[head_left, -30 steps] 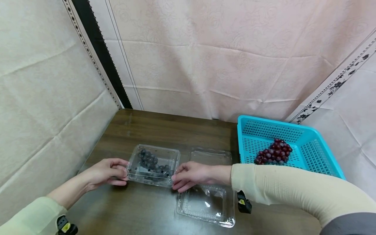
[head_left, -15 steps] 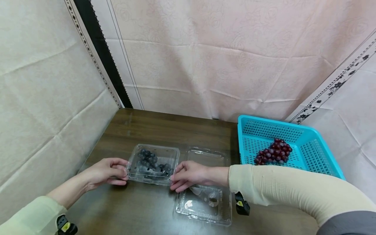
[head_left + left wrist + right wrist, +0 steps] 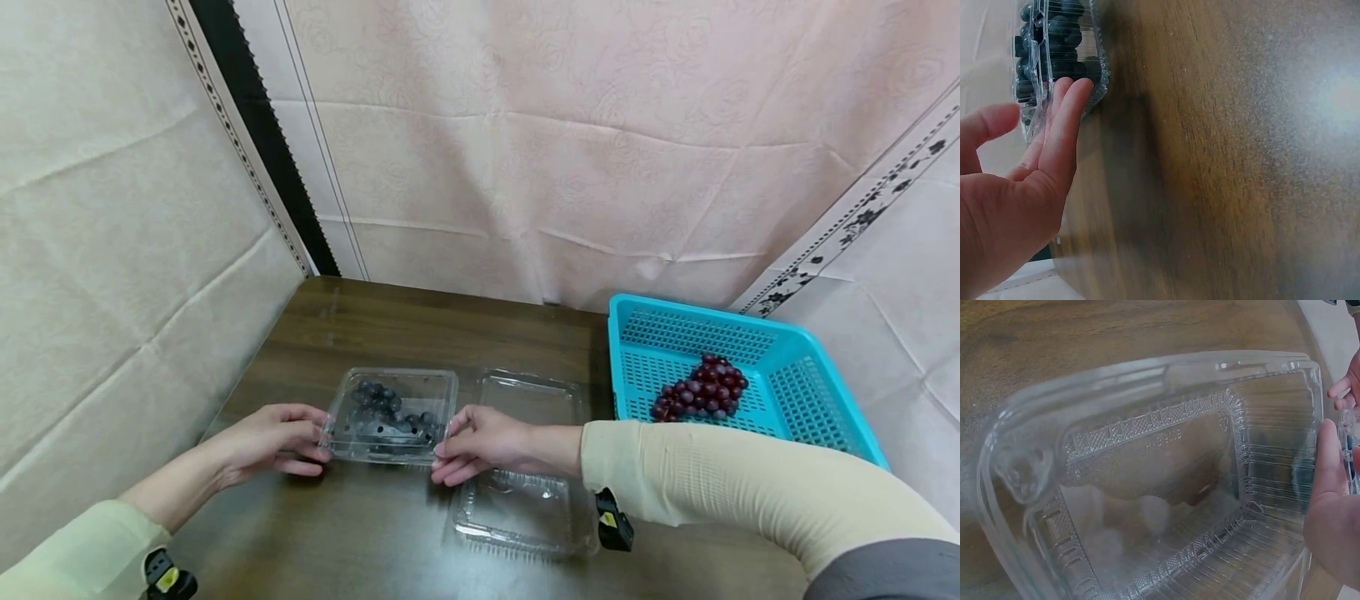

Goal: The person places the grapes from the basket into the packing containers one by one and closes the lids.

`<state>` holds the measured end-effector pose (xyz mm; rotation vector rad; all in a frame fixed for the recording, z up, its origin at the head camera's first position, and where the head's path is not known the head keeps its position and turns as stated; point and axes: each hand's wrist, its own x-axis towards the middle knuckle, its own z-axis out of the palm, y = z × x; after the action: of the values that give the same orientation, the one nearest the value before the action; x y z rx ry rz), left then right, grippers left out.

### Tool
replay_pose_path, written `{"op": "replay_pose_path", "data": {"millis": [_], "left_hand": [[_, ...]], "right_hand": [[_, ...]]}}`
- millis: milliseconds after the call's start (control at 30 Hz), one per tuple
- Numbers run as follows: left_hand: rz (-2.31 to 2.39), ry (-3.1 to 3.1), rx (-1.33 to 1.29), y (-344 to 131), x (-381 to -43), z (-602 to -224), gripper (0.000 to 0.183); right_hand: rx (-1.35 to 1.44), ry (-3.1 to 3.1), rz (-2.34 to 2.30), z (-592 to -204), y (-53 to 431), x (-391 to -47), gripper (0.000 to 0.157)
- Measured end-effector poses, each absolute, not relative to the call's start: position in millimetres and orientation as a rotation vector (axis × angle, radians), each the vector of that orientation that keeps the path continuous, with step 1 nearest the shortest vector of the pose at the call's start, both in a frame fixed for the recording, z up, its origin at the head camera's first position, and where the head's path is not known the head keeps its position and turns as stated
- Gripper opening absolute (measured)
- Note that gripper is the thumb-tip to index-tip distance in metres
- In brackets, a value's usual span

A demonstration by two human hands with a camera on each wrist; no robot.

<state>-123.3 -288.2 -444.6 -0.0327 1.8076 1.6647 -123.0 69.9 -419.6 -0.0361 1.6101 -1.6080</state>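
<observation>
A closed clear plastic clamshell box [image 3: 420, 387] with dark grapes [image 3: 375, 402] inside lies between my hands on the wooden table. My left hand [image 3: 262, 442] holds its left end; in the left wrist view, long fingers [image 3: 1063, 134] lie along the side and the thumb [image 3: 1000, 122] is at the rim. At the near right corner, my right hand [image 3: 480, 446] pinches the edge with its fingertips. A second clear clamshell [image 3: 517, 512] stands open under and beside my right wrist, its far half [image 3: 528, 396] showing behind that hand; its ribbed inside fills the right wrist view.
A blue perforated basket [image 3: 795, 333] stands at the table's right end, with a bunch of red grapes [image 3: 701, 390] in it. My right forearm crosses in front of it. Pale cloth [image 3: 525, 150] hangs behind and at both sides of the brown table [image 3: 360, 533].
The near edge of the grape-filled box has shifted slightly away from me, and my right hand has moved a little left with it. The open clamshell has shifted slightly. My left hand stays nearly still.
</observation>
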Motion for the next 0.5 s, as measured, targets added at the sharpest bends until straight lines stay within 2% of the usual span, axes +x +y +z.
{"op": "replay_pose_path", "data": {"millis": [200,500], "left_hand": [[1.665,1.87,-0.13,-287.6,-124.1,-440.0,0.054],[1.637,2.079,-0.126,-289.7,-131.3,-430.8,0.085]], "right_hand": [[-0.028,1.595,-1.614,-421.8,70.4,-122.4,0.025],[-0.024,1.599,-1.619,-425.9,70.8,-121.1,0.023]]}}
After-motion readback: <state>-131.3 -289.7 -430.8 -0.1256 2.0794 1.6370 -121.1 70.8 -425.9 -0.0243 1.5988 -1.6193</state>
